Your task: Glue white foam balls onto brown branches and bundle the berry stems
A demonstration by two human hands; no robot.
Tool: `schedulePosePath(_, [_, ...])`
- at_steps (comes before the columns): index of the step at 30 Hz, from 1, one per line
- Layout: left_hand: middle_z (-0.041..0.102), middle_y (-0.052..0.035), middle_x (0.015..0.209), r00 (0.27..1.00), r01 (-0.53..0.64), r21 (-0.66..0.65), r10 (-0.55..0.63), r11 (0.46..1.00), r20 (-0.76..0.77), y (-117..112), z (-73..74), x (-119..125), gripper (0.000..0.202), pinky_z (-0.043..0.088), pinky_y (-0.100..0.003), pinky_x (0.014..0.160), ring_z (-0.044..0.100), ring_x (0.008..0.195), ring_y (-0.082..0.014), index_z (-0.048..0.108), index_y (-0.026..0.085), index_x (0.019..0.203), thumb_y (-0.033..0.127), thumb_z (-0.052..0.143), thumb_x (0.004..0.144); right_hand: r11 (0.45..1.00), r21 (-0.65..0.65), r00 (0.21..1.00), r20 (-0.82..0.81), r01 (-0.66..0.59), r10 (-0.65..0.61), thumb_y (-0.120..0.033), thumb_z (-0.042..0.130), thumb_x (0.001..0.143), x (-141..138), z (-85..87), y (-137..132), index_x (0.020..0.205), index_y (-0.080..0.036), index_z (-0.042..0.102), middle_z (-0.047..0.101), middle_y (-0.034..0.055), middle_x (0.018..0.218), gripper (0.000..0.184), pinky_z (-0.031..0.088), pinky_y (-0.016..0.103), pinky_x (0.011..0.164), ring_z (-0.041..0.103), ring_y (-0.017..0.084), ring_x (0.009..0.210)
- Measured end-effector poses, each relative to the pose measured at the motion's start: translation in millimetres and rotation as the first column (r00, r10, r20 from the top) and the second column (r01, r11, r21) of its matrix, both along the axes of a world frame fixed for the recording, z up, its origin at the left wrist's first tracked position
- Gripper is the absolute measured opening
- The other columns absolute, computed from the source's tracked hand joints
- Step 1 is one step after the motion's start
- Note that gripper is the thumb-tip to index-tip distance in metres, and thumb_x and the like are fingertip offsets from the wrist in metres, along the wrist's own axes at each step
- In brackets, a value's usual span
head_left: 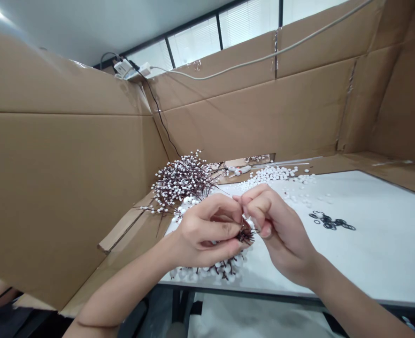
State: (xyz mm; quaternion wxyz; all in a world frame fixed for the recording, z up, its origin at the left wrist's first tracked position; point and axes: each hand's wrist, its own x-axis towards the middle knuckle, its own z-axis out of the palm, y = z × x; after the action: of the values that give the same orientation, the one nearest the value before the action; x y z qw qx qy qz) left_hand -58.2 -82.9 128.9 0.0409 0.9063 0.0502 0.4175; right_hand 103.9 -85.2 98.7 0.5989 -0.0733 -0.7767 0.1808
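My left hand (207,232) is closed around a bunch of dark brown artificial berry stems (247,235). The stem ends poke out past its fingertips toward the right. White berries on brown twigs (225,270) show beneath that hand, just over the front of the white board. My right hand (280,227) is pinched close to the stem ends, its fingertips nearly meeting those of the left. What sits between the right fingers is hidden. Behind the left hand lies a large heap of white-berried sprigs (182,180).
Loose white beads (272,174) are scattered along the back of the white board (380,244). Several black rings (329,221) lie to the right. A white-and-red tool (239,170) rests behind. Cardboard walls (228,117) enclose the table; a power strip (133,69) sits on top.
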Motion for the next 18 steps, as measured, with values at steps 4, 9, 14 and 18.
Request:
schedulePosePath(4, [0.045, -0.0046, 0.083, 1.0, -0.021, -0.001, 0.021, 1.0, -0.018, -2.5, 1.5, 2.4, 0.011, 0.05, -0.019, 0.051, 0.05, 0.064, -0.0071, 0.052, 0.012, 0.064, 0.005, 0.058, 0.072, 0.999, 0.032, 1.0, -0.015, 0.015, -0.015, -0.006, 0.032, 0.085, 0.8, -3.5, 0.6, 0.074, -0.02, 0.036, 0.039, 0.0007, 0.078, 0.018, 0.042, 0.031, 0.071, 0.042, 0.014, 0.073])
schedulePosePath(9, [0.045, -0.0052, 0.083, 0.999, -0.037, 0.006, 0.038, 0.999, -0.019, -4.5, 2.6, 4.5, 0.011, 0.05, -0.018, 0.05, 0.05, 0.064, -0.0069, 0.053, 0.012, 0.065, 0.004, 0.057, 0.071, 0.998, 0.056, 0.999, -0.021, 0.025, -0.024, -0.005, 0.032, 0.084, 1.1, -5.1, 1.6, 0.075, -0.02, 0.036, 0.039, 0.0005, 0.078, 0.018, 0.041, 0.04, 0.086, 0.043, 0.013, 0.073])
schedulePosePath(14, [0.047, -0.0064, 0.083, 0.999, -0.036, 0.003, 0.036, 0.999, -0.003, -3.5, 1.5, 5.9, 0.012, 0.049, -0.018, 0.05, 0.052, 0.065, -0.0077, 0.053, 0.012, 0.063, 0.003, 0.057, 0.07, 0.994, 0.107, 0.999, -0.035, 0.036, -0.032, -0.005, 0.033, 0.083, 3.1, -9.5, 4.5, 0.073, -0.02, 0.035, 0.039, -0.0003, 0.078, 0.019, 0.038, 0.044, 0.093, 0.043, 0.012, 0.072])
schedulePosePath(18, [0.05, -0.0063, 0.082, 0.998, -0.062, 0.0, 0.062, 0.998, 0.033, -2.2, -0.8, 5.5, 0.01, 0.05, -0.022, 0.053, 0.054, 0.066, -0.01, 0.057, 0.012, 0.064, 0.004, 0.057, 0.069, 0.985, 0.143, 0.996, -0.036, 0.091, -0.087, -0.005, 0.034, 0.082, 3.9, -11.4, 6.5, 0.071, -0.02, 0.036, 0.04, -0.0009, 0.077, 0.019, 0.037, 0.047, 0.095, 0.046, 0.012, 0.073])
